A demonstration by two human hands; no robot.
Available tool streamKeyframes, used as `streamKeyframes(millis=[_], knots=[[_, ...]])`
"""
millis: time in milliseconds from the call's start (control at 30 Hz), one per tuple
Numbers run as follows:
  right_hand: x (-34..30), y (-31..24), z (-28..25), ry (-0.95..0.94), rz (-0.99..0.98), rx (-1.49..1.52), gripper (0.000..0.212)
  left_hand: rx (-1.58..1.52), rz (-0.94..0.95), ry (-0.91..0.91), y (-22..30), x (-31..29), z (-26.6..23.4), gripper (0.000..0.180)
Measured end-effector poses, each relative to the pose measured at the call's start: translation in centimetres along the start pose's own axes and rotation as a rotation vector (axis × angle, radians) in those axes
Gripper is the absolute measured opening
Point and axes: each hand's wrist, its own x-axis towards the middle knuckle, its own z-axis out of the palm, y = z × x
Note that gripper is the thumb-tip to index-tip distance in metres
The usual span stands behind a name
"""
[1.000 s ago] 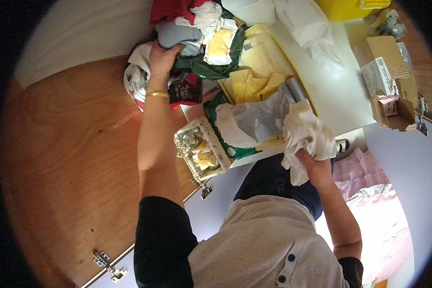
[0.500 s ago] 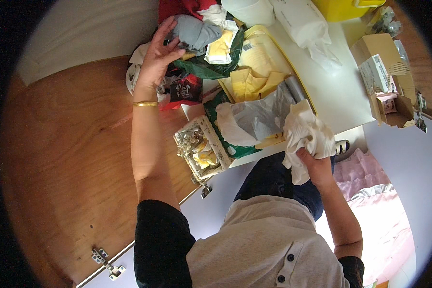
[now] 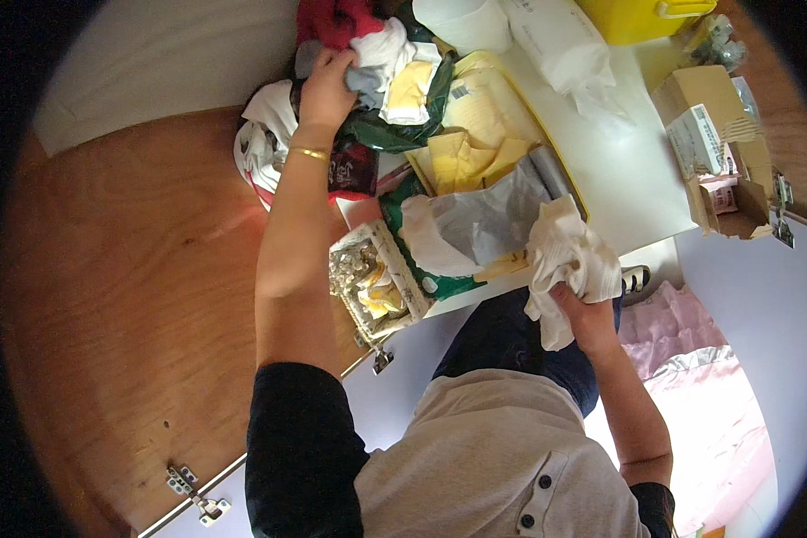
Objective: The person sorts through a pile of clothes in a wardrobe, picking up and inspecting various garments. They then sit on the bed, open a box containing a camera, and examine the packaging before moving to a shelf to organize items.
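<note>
Cloth of crumpled cream fabric (image 3: pixel 576 251) is gripped in right hand (image 3: pixel 585 318); soft grey fabric (image 3: pixel 365 82) is touched by left hand (image 3: pixel 326 91), grip unclear, best pinched clear of bunched red fabric (image 3: pixel 339 22) just beyond.

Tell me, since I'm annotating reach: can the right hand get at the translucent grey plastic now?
Probably yes: the translucent grey plastic lies largely uncovered near the right hand, though the crumpled white cloth that hand holds might hinder grasping.
</note>
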Motion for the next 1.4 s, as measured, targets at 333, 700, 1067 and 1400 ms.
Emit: streamKeyframes(millis=[333,700,1067,1400], knots=[[0.7,0.3,-0.5,0.005,-0.022,0.014,0.044,-0.909,-0.865,0.181,-5.2,-2.7,-3.3,0.062],[1.4,-0.7,-0.2,-0.019,-0.028,0.042,0.043,-0.924,-0.710,-0.009,-4.5,-3.1,-5.0,0.052],[2.4,-1.1,0.7,-0.038,-0.036,0.046,0.043,0.477,-0.101,-0.652,3.9,-1.9,0.7,0.063],[2.1,-1.1,0.6,-0.019,-0.027,0.058,0.045,0.034,-0.265,-0.087,-1.6,-1.6,1.3,0.068]])
